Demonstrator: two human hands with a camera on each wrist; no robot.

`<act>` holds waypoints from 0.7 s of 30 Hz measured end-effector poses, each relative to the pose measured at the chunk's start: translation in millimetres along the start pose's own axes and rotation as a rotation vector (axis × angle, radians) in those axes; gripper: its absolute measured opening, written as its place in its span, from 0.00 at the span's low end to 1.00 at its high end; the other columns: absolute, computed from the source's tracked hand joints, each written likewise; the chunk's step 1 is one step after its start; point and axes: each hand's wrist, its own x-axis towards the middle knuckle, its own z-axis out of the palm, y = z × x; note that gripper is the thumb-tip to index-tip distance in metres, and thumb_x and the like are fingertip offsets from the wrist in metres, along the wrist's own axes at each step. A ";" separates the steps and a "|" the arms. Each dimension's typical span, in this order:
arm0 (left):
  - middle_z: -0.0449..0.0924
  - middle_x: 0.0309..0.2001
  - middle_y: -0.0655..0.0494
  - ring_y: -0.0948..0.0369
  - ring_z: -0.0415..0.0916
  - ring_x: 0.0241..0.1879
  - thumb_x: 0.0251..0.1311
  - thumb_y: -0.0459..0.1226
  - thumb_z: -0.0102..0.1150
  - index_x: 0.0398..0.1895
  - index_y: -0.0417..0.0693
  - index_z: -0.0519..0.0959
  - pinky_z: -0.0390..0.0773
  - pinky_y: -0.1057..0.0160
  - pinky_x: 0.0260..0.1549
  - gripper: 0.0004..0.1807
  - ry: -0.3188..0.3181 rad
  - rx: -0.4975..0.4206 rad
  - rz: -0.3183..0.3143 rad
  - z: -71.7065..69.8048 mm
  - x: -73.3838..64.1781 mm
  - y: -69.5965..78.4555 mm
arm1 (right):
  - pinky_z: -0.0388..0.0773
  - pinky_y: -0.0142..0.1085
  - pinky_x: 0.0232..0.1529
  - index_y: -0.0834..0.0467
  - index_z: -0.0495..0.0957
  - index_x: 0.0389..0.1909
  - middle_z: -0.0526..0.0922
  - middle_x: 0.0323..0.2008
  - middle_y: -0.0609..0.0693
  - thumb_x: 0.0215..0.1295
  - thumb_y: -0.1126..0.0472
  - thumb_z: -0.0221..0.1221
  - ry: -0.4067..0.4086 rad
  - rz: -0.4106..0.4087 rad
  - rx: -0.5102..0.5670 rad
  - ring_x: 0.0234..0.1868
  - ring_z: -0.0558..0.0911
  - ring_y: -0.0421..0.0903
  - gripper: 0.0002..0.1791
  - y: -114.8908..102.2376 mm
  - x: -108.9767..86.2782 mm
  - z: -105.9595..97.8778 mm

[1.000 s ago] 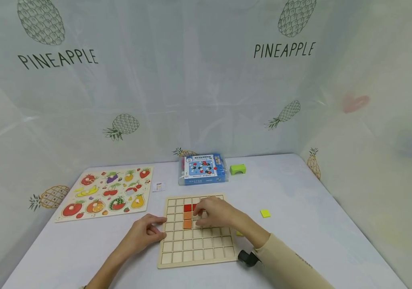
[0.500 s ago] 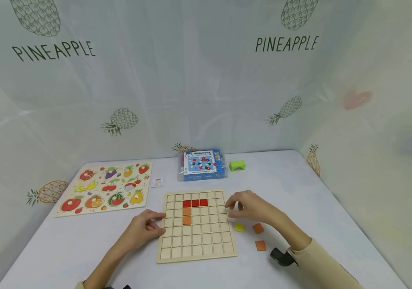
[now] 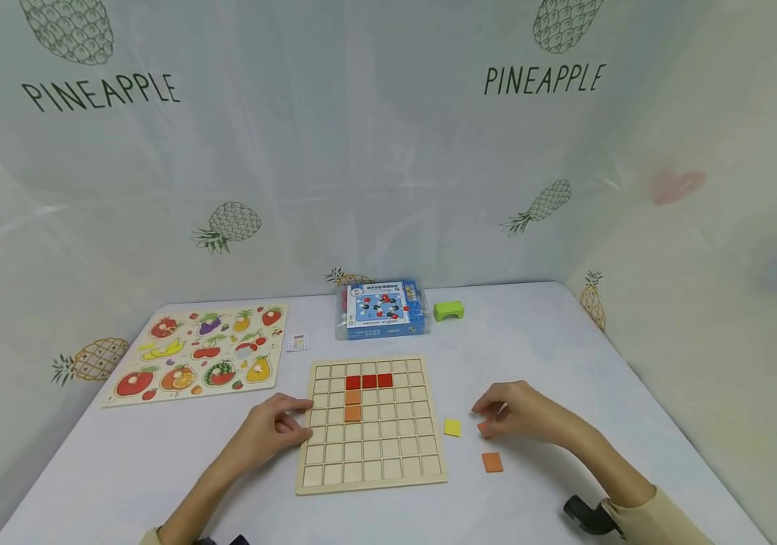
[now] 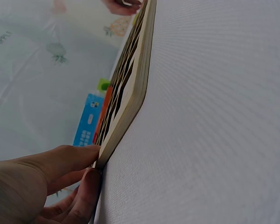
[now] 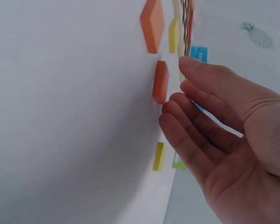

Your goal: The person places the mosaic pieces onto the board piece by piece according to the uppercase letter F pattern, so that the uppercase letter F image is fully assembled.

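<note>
My left hand [image 3: 267,428] rests at the left edge of a square wooden grid board [image 3: 381,446], thumb and index fingertips touching its side. Three red tiles [image 3: 369,381] lie in a row on the grid. Two orange tiles [image 3: 352,413] run down from the leftmost red one. My right hand [image 3: 520,412] hovers right of the board with thumb and fingers apart. Its fingertips come close to a loose orange tile [image 5: 161,83]. Another loose orange tile [image 3: 492,462] lies nearer the front, and a yellow tile [image 3: 452,428] lies beside the board. A second yellow tile [image 5: 158,156] shows beyond the fingers.
At the back left lies a fruit puzzle board [image 3: 200,356], with a small printed card [image 3: 298,343] beside it. A blue box [image 3: 383,310] and a green arch block [image 3: 449,310] stand at the back of the table. A pineapple-print curtain hangs behind.
My right hand has moved from over the grid to the right, down to the loose orange tile, uncovering the red row. The left hand stays at the board's edge. The head view has tilted slightly.
</note>
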 end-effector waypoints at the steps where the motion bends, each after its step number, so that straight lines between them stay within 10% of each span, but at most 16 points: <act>1: 0.79 0.44 0.49 0.71 0.79 0.29 0.52 0.39 0.72 0.54 0.43 0.81 0.80 0.71 0.30 0.24 0.000 0.001 0.001 0.0 -0.1 0.1 | 0.82 0.31 0.40 0.57 0.84 0.43 0.85 0.39 0.48 0.55 0.58 0.71 0.000 -0.008 0.001 0.39 0.82 0.41 0.15 1.4 -2.0 0.3; 21: 0.78 0.43 0.48 0.71 0.78 0.29 0.53 0.40 0.72 0.54 0.42 0.81 0.79 0.72 0.30 0.25 0.000 -0.006 0.005 -0.7 -0.9 2.1 | 0.80 0.29 0.39 0.51 0.85 0.39 0.82 0.36 0.43 0.55 0.65 0.69 0.002 -0.067 -0.040 0.36 0.79 0.36 0.11 14.4 -10.8 2.8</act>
